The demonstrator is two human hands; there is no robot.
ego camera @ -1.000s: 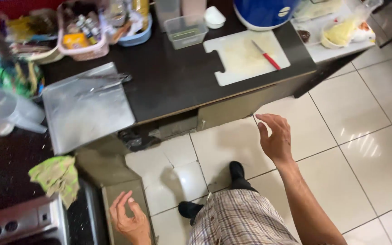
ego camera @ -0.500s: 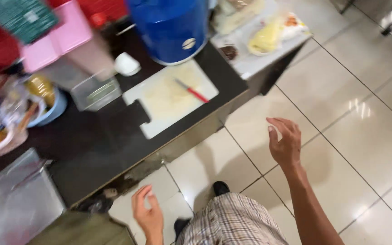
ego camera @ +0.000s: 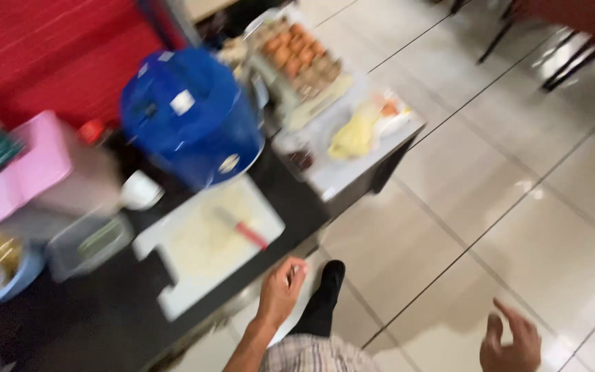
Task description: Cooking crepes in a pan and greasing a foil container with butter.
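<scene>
My left hand hangs by the front edge of the dark counter, fingers loosely curled, holding nothing. It is just below a white cutting board with a red-handled knife lying on it. My right hand is out over the tiled floor at the lower right, fingers spread and empty. My foot in a black shoe shows between the hands. The picture is motion-blurred.
A big blue container stands behind the board. Beside it are a tray of eggs, a white tray with yellow food, a clear plastic tub and a pink box. Chair legs stand at the far right.
The view has swung to the right along the counter. My left hand has risen toward the counter edge near the cutting board. My right hand has dropped low to the right.
</scene>
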